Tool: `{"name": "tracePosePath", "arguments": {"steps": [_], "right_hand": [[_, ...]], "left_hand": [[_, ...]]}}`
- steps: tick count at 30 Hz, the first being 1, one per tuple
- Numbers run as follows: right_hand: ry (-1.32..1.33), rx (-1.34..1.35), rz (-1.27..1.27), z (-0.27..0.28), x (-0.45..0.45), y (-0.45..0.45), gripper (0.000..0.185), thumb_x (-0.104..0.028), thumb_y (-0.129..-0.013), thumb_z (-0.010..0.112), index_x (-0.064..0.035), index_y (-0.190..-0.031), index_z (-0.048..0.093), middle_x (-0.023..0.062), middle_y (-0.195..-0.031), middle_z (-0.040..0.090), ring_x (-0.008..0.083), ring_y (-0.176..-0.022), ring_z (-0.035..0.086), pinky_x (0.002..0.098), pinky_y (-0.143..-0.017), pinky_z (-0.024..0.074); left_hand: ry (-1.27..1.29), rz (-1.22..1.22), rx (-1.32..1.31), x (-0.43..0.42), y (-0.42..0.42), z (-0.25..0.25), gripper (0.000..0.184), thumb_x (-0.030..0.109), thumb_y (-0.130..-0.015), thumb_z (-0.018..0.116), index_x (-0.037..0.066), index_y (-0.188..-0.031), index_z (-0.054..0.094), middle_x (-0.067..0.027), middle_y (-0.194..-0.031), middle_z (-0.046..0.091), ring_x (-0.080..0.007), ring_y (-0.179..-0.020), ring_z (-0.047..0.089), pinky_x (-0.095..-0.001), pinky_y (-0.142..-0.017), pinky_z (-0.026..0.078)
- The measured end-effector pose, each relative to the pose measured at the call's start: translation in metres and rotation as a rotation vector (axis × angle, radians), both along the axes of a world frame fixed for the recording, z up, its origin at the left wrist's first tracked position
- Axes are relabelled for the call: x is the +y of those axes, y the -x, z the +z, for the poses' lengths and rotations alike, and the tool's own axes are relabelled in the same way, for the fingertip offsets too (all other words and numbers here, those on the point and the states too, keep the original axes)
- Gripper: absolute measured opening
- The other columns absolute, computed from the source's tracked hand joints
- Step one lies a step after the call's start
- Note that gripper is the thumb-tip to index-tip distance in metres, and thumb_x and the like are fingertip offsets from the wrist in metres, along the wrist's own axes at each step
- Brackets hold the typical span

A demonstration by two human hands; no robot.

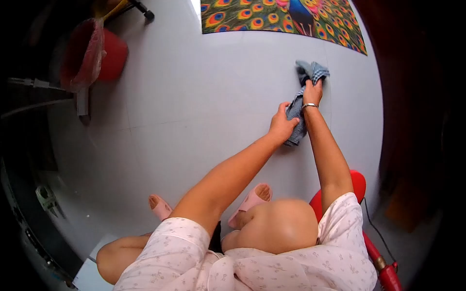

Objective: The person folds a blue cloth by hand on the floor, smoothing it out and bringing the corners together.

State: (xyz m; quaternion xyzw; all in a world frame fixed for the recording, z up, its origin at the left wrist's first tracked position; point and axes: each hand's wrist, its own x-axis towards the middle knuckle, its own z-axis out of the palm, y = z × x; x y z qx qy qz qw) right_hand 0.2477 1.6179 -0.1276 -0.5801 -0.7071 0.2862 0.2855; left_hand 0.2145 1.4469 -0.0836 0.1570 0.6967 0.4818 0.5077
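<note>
A grey-blue cloth (297, 127) with a blue-and-white checked part is stretched between my two hands, out in front of my knees over the pale floor. My left hand (284, 125) grips its nearer, bunched length, thumb on top. Farther out, my right hand (313, 93), with a silvery bracelet at the wrist, is closed on the checked section. The far end of the cloth fans out loosely beyond the right fingers and looks slightly blurred. The fingers' undersides are hidden.
A peacock-patterned mat (272, 19) lies at the top. To the upper left stands a red bin (114, 56) with a clear liner. A red rounded object (358, 185) is beside my right arm, with a dark cable near it. Pink slippers (252, 200) are on my feet.
</note>
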Motion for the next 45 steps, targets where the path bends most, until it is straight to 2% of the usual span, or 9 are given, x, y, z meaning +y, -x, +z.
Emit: {"name": "tracePosePath", "arguments": {"steps": [5,9,17,20,25,31,33,36,45], "right_hand": [[-0.217,-0.324,0.222,-0.040,-0.004,0.057,0.047,-0.014,-0.081,0.052,0.0072,-0.122,0.054,0.0289,-0.133,0.051,0.0437,-0.125,0.045,0.0476,-0.109,0.0335],[-0.334,-0.182,0.566,-0.053,-0.053,0.157,0.049,-0.011,-0.076,0.056,0.0053,-0.122,0.056,0.0265,-0.134,0.051,0.0399,-0.126,0.047,0.0461,-0.110,0.0327],[-0.171,0.080,0.969,-0.026,-0.178,0.296,0.047,0.001,-0.073,0.053,-0.0015,-0.120,0.058,0.0212,-0.131,0.055,0.0367,-0.126,0.048,0.0442,-0.107,0.0375],[0.210,0.101,1.002,0.003,-0.205,0.315,0.044,-0.004,-0.079,0.053,-0.0055,-0.122,0.059,0.0220,-0.123,0.060,0.0371,-0.117,0.055,0.0420,-0.102,0.0428],[0.605,0.453,0.809,0.026,-0.198,0.282,0.036,-0.011,-0.082,0.055,-0.0021,-0.116,0.060,0.0201,-0.102,0.066,0.0269,-0.092,0.063,0.0357,-0.087,0.0479],[0.359,0.457,0.609,0.089,-0.145,0.139,0.038,-0.005,-0.085,0.055,0.0006,-0.122,0.055,0.0106,-0.100,0.066,0.0173,-0.090,0.059,0.0326,-0.083,0.0479],[0.364,0.389,0.552,0.076,-0.132,0.095,0.047,-0.008,-0.083,0.058,0.0019,-0.128,0.051,0.0160,-0.115,0.062,0.0235,-0.105,0.058,0.0340,-0.095,0.0439],[0.183,-0.240,0.657,0.027,-0.115,0.034,0.065,-0.021,-0.078,0.067,0.0021,-0.135,0.045,0.0242,-0.142,0.041,0.0413,-0.129,0.039,0.0442,-0.109,0.0312],[0.026,-0.366,0.686,0.018,-0.196,0.104,0.057,-0.016,-0.072,0.069,-0.0040,-0.124,0.047,0.0227,-0.126,0.044,0.0451,-0.113,0.045,0.0509,-0.100,0.0389]], "left_hand": [[-0.023,0.176,-0.134,-0.003,0.030,-0.040,0.063,0.010,-0.082,0.070,0.008,-0.137,0.040,-0.0175,-0.112,0.061,-0.0247,-0.100,0.061,-0.0372,-0.085,0.051],[-0.021,0.553,-0.406,-0.039,0.085,0.001,0.060,0.003,-0.088,0.061,0.006,-0.141,0.035,-0.0142,-0.119,0.058,-0.0232,-0.100,0.061,-0.0348,-0.085,0.052],[-0.137,0.992,-0.377,-0.116,0.154,0.008,0.059,0.004,-0.092,0.056,0.007,-0.145,0.031,-0.0138,-0.133,0.049,-0.0233,-0.117,0.050,-0.0353,-0.098,0.044],[-0.140,1.014,-0.350,-0.142,0.171,0.006,0.061,0.003,-0.092,0.056,0.005,-0.146,0.030,-0.0143,-0.135,0.048,-0.0238,-0.119,0.050,-0.0357,-0.099,0.044],[-0.243,0.885,-0.338,-0.166,0.159,0.053,0.059,0.000,-0.090,0.056,0.001,-0.143,0.031,-0.0135,-0.124,0.054,-0.0213,-0.105,0.059,-0.0358,-0.089,0.053],[-0.310,0.458,-0.375,-0.162,0.091,0.060,0.056,0.004,-0.087,0.062,0.009,-0.139,0.044,-0.0092,-0.121,0.055,-0.0170,-0.106,0.057,-0.0298,-0.088,0.050],[-0.255,0.276,0.176,-0.157,0.067,0.054,0.066,0.003,-0.082,0.061,0.021,-0.143,0.042,-0.0125,-0.129,0.051,-0.0243,-0.107,0.057,-0.0342,-0.091,0.048],[-0.005,-0.206,0.283,-0.165,0.052,0.059,0.066,-0.001,-0.081,0.056,0.026,-0.140,0.046,-0.0116,-0.137,0.040,-0.0352,-0.107,0.055,-0.0424,-0.087,0.052],[0.086,-0.553,0.902,-0.242,0.096,0.002,0.043,0.008,-0.085,0.054,0.023,-0.125,0.058,-0.0071,-0.141,0.046,-0.0302,-0.100,0.057,-0.0401,-0.081,0.054]]}}
